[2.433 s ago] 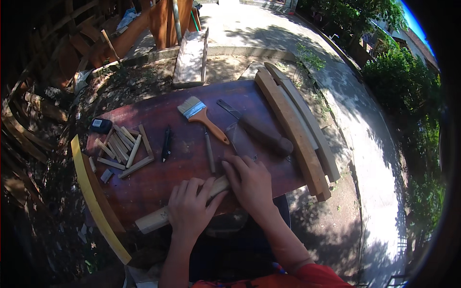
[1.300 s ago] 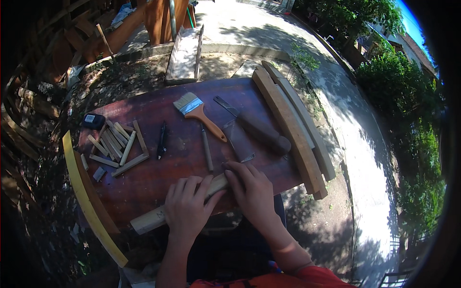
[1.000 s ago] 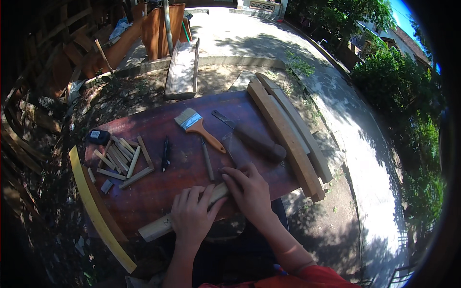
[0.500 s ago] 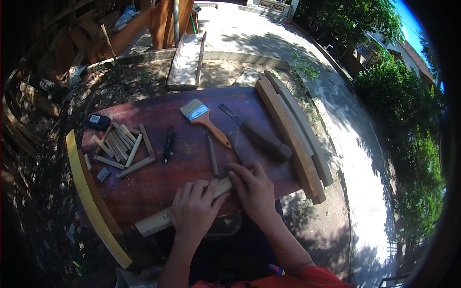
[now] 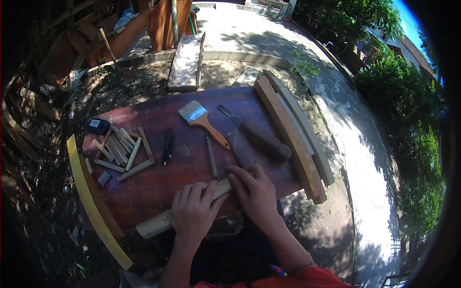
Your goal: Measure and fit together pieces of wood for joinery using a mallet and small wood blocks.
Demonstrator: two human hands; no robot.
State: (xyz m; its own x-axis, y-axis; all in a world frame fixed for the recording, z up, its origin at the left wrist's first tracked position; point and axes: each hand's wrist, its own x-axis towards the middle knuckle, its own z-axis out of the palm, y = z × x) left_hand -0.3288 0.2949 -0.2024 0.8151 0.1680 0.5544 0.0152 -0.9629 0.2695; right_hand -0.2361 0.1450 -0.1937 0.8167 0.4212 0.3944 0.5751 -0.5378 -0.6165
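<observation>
A pale wooden stick (image 5: 154, 224) with a dark hand-drawn mark lies slantwise along the near edge of the reddish-brown table (image 5: 158, 192). My left hand (image 5: 194, 206) is closed over its middle, fingers on top and thumb toward the right. At its right end my right hand (image 5: 252, 187) is closed round the wood, thumb and fingertips together, partly hiding that end. Just beyond my hands lie a thin dark rod-like tool (image 5: 211, 156), a wide paintbrush (image 5: 204, 124) with an orange handle, and a saw-like blade with a dark wooden handle (image 5: 264, 140).
Several small sticks (image 5: 117, 146) and a black box-shaped thing (image 5: 98, 126) lie on the left, near a black pen-like tool (image 5: 167, 148). Long wooden beams (image 5: 288, 134) line the right edge. A yellow strip (image 5: 91, 197) runs along the left edge. Beyond stands a shallow trough (image 5: 186, 62).
Both hands keep their hold on the wooden stick, nearly unmoved. The view has shifted very slightly.
</observation>
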